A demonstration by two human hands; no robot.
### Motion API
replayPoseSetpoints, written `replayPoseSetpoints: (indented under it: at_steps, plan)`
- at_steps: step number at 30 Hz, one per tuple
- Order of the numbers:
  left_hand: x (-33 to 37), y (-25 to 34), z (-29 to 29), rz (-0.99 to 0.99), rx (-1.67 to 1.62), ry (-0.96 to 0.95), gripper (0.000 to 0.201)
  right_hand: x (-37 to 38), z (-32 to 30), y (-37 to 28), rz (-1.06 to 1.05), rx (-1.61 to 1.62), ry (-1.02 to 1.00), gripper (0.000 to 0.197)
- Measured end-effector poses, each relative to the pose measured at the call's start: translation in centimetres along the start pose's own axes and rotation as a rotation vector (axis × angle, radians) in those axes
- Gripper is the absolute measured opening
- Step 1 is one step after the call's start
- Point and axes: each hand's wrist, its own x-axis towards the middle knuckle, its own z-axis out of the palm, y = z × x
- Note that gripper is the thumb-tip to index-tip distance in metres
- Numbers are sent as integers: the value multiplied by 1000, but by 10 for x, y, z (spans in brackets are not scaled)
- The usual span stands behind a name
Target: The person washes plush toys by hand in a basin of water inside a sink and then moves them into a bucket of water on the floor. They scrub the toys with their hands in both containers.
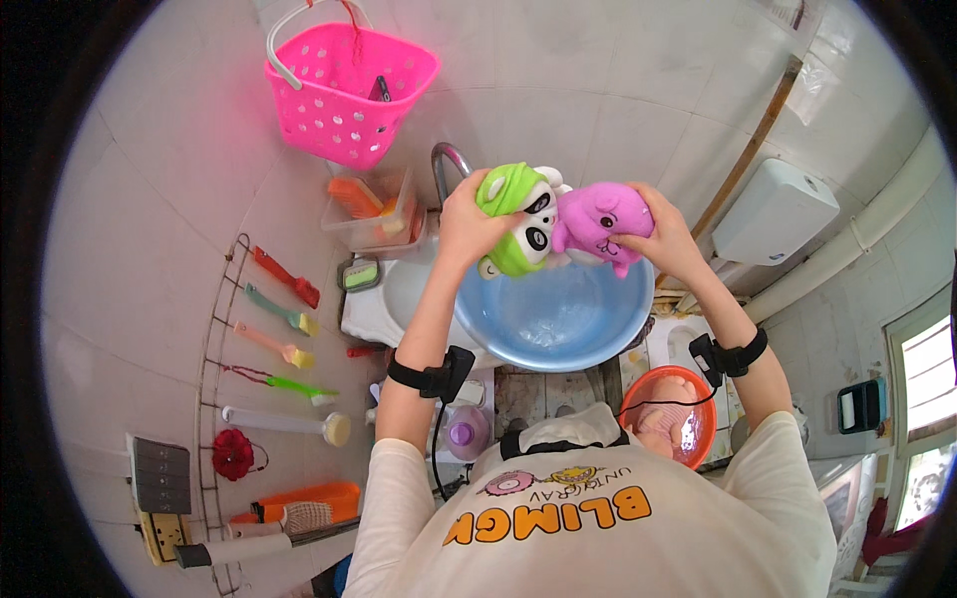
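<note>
Above a blue basin (558,324), I hold two plush toys side by side, touching each other. My left hand (477,224) is closed round a panda plush (541,237) with a lime-green hood, its thumb pressed into the front. A pinkish-purple animal plush (590,214) is gripped by my right hand (670,239), thumb across its face. Both toys lie sideways, faces toward me. The basin rests over a white sink, and a curved metal faucet (452,156) rises behind my left hand.
A pink basket (334,110) hangs at upper left. Brushes (286,277) hang on a wire rack along the left wall. A clear bin (344,234) and a soap dish (360,274) stand left of the basin. Lower right, an orange basin (710,424) holds a pink doll-like toy (666,414).
</note>
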Motion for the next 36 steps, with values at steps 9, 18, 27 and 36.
replayPoseSetpoints:
  at_steps: [9, 18, 27, 36]
  plan:
    - [4, 17, 0, 202, -154, 92, 49, -5, -23, -19, -29, -14, 159, 57]
    - [-6, 9, 0, 197, -159, 186, 52, -26, -8, -14, -55, -54, 264, 59]
    - [-7, -17, 7, 196, -196, 206, 50, -30, 5, 5, 106, 61, 280, 58]
    - [-16, -28, 32, 105, -194, 161, 51, -49, 16, 26, 226, 174, 295, 59]
